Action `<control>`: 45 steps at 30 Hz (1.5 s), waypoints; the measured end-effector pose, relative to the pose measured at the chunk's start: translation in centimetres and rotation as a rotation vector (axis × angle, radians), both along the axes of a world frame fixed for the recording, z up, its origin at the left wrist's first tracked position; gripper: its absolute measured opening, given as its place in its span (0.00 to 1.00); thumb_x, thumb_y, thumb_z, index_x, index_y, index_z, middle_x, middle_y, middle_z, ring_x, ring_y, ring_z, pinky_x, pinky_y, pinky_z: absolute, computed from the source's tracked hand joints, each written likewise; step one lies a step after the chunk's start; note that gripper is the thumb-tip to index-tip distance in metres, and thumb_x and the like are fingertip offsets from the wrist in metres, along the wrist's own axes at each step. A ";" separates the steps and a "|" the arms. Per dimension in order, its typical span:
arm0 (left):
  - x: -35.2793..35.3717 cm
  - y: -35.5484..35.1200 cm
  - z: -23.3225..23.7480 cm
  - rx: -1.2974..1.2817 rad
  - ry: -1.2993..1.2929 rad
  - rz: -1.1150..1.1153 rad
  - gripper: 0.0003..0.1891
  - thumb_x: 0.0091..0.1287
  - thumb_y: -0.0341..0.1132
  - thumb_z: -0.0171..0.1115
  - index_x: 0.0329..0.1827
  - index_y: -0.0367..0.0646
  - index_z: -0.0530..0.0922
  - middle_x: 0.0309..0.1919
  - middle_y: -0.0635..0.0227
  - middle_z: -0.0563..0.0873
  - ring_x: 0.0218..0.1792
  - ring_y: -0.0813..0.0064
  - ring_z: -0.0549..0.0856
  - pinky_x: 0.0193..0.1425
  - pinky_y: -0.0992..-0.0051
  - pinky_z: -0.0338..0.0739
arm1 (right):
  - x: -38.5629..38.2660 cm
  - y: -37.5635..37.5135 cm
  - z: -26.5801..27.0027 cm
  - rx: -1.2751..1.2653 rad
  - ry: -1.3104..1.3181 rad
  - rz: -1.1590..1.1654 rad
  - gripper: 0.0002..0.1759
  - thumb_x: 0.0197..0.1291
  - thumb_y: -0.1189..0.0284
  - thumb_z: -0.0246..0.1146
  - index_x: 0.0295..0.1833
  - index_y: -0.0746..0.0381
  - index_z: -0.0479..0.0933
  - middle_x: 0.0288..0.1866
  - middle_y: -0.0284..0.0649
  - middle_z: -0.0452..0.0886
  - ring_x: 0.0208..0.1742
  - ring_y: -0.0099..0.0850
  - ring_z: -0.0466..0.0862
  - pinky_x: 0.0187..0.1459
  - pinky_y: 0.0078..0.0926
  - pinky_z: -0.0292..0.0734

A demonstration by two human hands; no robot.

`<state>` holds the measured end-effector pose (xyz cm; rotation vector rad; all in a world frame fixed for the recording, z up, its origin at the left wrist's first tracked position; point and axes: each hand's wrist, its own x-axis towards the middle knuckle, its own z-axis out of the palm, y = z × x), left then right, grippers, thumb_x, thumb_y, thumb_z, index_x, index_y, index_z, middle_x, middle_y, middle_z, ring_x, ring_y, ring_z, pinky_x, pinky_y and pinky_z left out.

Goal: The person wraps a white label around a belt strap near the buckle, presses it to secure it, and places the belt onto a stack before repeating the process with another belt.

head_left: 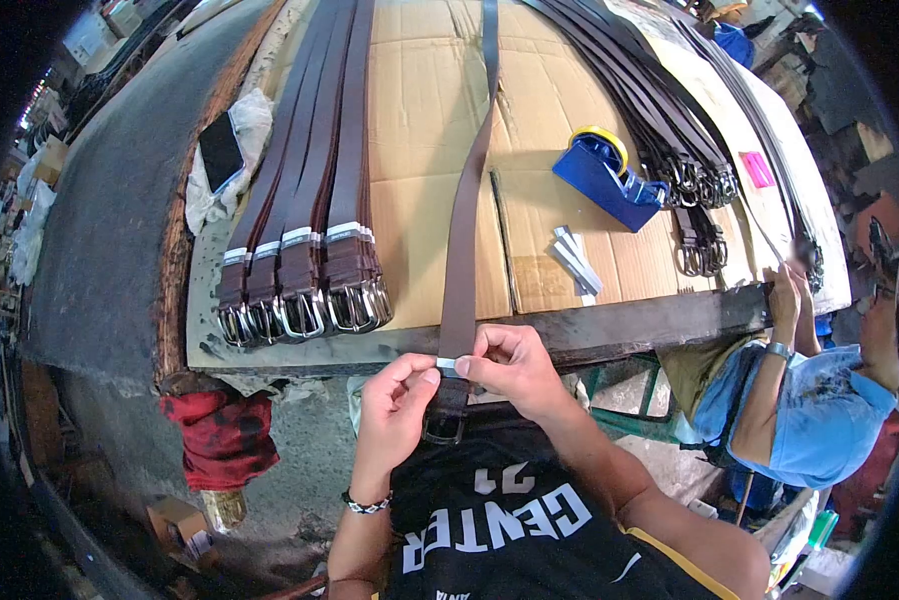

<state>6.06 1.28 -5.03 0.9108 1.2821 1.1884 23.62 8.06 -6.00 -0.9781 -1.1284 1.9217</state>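
Note:
A dark brown belt (462, 240) runs from the far side of the table down to me, its buckle (443, 432) hanging over the front edge. Around the belt just above the buckle sits a small white paper band (446, 366). My left hand (399, 400) pinches the left end of this band between thumb and finger. On the band's right end my right hand (514, 368) is closed, thumb pressed on it. Whether the band is fully joined behind the belt is hidden.
Banded belts lie stacked (299, 290) on the left. A blue tape dispenser (609, 180), loose white strips (576, 262) and more buckled belts (694, 180) lie on the right. A phone (220, 152) rests at the left edge. Another person (809, 400) works at the right corner.

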 end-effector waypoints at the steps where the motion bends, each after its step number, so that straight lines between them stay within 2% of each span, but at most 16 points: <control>1: -0.1 -0.1 0.0 -0.001 -0.028 -0.030 0.04 0.74 0.26 0.61 0.45 0.35 0.81 0.27 0.84 0.74 0.28 0.94 0.66 0.29 0.85 0.57 | 0.1 0.1 -0.1 0.003 -0.005 0.011 0.14 0.60 0.77 0.72 0.28 0.59 0.73 0.24 0.24 0.77 0.24 0.10 0.72 0.24 0.12 0.60; 6: 0.0 -0.2 0.6 0.028 -0.064 -0.114 0.05 0.73 0.24 0.61 0.46 0.32 0.81 0.30 0.81 0.80 0.30 0.93 0.71 0.33 0.86 0.64 | 0.1 -0.2 -0.1 -0.059 0.047 0.024 0.13 0.62 0.75 0.71 0.30 0.61 0.73 0.26 0.28 0.79 0.28 0.14 0.77 0.30 0.16 0.73; 9: 0.3 -0.5 -0.1 0.050 -0.019 -0.089 0.06 0.73 0.24 0.61 0.48 0.32 0.82 0.31 0.79 0.82 0.30 0.92 0.74 0.33 0.86 0.68 | 0.2 -0.1 0.2 -0.051 0.067 0.022 0.12 0.63 0.75 0.71 0.31 0.61 0.73 0.27 0.30 0.80 0.27 0.17 0.80 0.30 0.17 0.76; 12: 1.9 -0.8 1.0 -0.060 -0.105 0.035 0.06 0.73 0.24 0.61 0.48 0.33 0.82 0.31 0.77 0.84 0.29 0.91 0.76 0.31 0.86 0.70 | 0.1 -0.3 -0.2 -0.067 0.098 0.014 0.12 0.64 0.75 0.70 0.31 0.61 0.73 0.26 0.29 0.80 0.26 0.15 0.78 0.28 0.16 0.75; 15: 2.5 -1.1 0.0 -0.015 -0.062 0.093 0.06 0.73 0.25 0.61 0.48 0.33 0.83 0.31 0.76 0.84 0.27 0.91 0.77 0.28 0.86 0.70 | 0.1 -0.4 -1.2 0.010 0.041 0.004 0.13 0.64 0.74 0.70 0.31 0.61 0.73 0.25 0.28 0.79 0.26 0.14 0.78 0.27 0.15 0.74; 18: 2.5 -1.1 -0.2 -0.013 -0.024 0.104 0.05 0.73 0.25 0.61 0.47 0.33 0.83 0.30 0.76 0.84 0.27 0.92 0.76 0.28 0.86 0.69 | 0.1 -0.5 -1.3 0.067 -0.049 0.005 0.13 0.64 0.74 0.70 0.30 0.62 0.72 0.25 0.27 0.78 0.27 0.13 0.77 0.27 0.14 0.72; 30: 3.3 -0.8 0.2 -0.085 0.019 0.184 0.05 0.71 0.25 0.61 0.39 0.34 0.83 0.24 0.77 0.83 0.22 0.92 0.75 0.23 0.87 0.66 | 0.2 -0.8 -0.6 -0.036 0.072 0.007 0.11 0.66 0.73 0.69 0.33 0.63 0.75 0.29 0.31 0.82 0.29 0.14 0.80 0.29 0.14 0.74; 33: 3.0 -0.8 -0.6 -0.059 0.001 0.193 0.05 0.71 0.25 0.60 0.37 0.35 0.83 0.25 0.74 0.85 0.22 0.91 0.76 0.23 0.87 0.67 | 1.0 -0.2 0.2 0.082 -0.136 0.095 0.11 0.67 0.70 0.68 0.37 0.67 0.79 0.30 0.32 0.82 0.32 0.16 0.80 0.34 0.18 0.76; 36: 3.1 -0.5 0.0 -0.108 0.010 0.201 0.06 0.70 0.27 0.60 0.33 0.38 0.81 0.27 0.66 0.88 0.24 0.84 0.84 0.22 0.85 0.71 | 2.6 1.0 1.3 0.273 -0.296 0.074 0.14 0.67 0.66 0.67 0.42 0.69 0.82 0.31 0.35 0.83 0.36 0.19 0.80 0.39 0.22 0.76; 37: 2.9 -0.5 -0.2 -0.107 0.017 0.188 0.06 0.70 0.29 0.60 0.34 0.38 0.81 0.28 0.64 0.89 0.24 0.82 0.85 0.22 0.84 0.71 | 3.7 1.8 1.7 0.284 -0.354 0.016 0.15 0.67 0.65 0.67 0.43 0.69 0.84 0.33 0.38 0.84 0.39 0.22 0.80 0.42 0.24 0.77; 39: 2.8 -0.5 -0.2 -0.098 -0.008 0.202 0.06 0.70 0.29 0.60 0.34 0.38 0.81 0.28 0.64 0.89 0.24 0.81 0.85 0.21 0.84 0.72 | 7.4 4.9 2.4 0.344 -0.516 -0.122 0.12 0.69 0.68 0.65 0.42 0.67 0.83 0.32 0.35 0.83 0.39 0.20 0.79 0.43 0.24 0.76; 40: 2.8 -0.5 -0.1 -0.094 -0.019 0.210 0.06 0.70 0.29 0.60 0.34 0.38 0.80 0.28 0.63 0.89 0.24 0.81 0.85 0.21 0.84 0.72 | 9.0 6.3 2.2 0.379 -0.449 -0.320 0.09 0.68 0.70 0.64 0.43 0.67 0.83 0.32 0.32 0.82 0.37 0.19 0.79 0.41 0.23 0.76; 41: 2.7 -0.4 0.0 -0.099 -0.014 0.213 0.06 0.69 0.29 0.60 0.33 0.38 0.79 0.27 0.63 0.89 0.24 0.80 0.85 0.20 0.83 0.72 | 11.3 8.3 2.0 0.440 -0.488 -0.441 0.08 0.68 0.72 0.64 0.44 0.66 0.82 0.32 0.32 0.82 0.35 0.18 0.79 0.39 0.22 0.75; 42: 2.7 -0.4 -0.1 -0.106 -0.018 0.205 0.06 0.70 0.28 0.60 0.34 0.37 0.80 0.28 0.62 0.89 0.24 0.81 0.85 0.21 0.83 0.72 | 14.1 10.4 1.6 0.627 -0.711 -0.553 0.08 0.67 0.72 0.64 0.42 0.66 0.83 0.31 0.32 0.81 0.33 0.18 0.78 0.36 0.22 0.75; 44: 2.4 -0.5 -0.3 -0.125 -0.023 0.195 0.06 0.71 0.25 0.59 0.35 0.35 0.80 0.29 0.60 0.89 0.24 0.81 0.85 0.23 0.84 0.72 | 17.3 13.6 3.5 0.861 -0.917 -0.705 0.07 0.64 0.74 0.65 0.43 0.66 0.84 0.34 0.41 0.83 0.32 0.28 0.82 0.39 0.27 0.78; 45: 2.4 -0.6 -0.3 -0.112 -0.035 0.189 0.06 0.71 0.25 0.59 0.35 0.35 0.80 0.29 0.60 0.89 0.25 0.80 0.86 0.23 0.84 0.72 | 18.6 14.5 4.0 0.889 -1.014 -0.711 0.09 0.62 0.74 0.65 0.46 0.65 0.85 0.39 0.44 0.84 0.36 0.34 0.84 0.42 0.30 0.79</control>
